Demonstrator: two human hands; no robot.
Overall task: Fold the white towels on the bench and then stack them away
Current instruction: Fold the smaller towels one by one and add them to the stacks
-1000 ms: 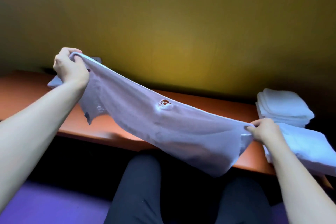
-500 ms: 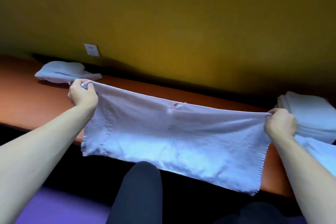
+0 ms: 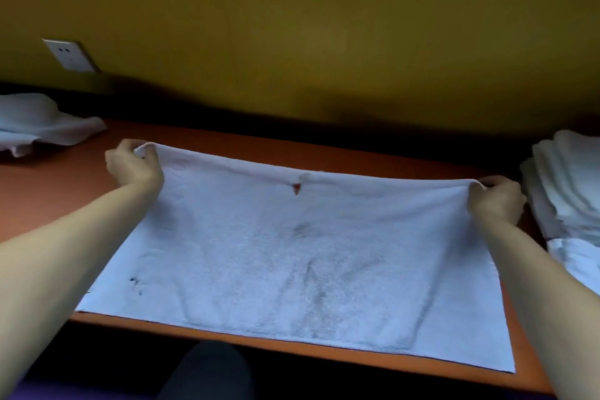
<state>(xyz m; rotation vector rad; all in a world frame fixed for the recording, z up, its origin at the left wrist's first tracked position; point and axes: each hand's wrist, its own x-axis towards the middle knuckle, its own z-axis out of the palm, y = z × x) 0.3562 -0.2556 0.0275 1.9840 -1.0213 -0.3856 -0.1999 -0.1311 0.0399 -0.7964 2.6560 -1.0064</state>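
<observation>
Both hands are set wide apart, the left hand [image 3: 134, 163] and the right hand [image 3: 496, 201] each pinching a far corner of the white towel [image 3: 292, 263]. That towel lies spread flat on the orange bench [image 3: 65, 178], its near edge along the bench front. It shows a small reddish hole [image 3: 296, 188] near the far edge and dark specks [image 3: 135, 282] by the left side. A stack of folded towels [image 3: 568, 185] sits just right of it, a crumpled towel [image 3: 39, 123] far left below a wall socket [image 3: 69, 54].
</observation>
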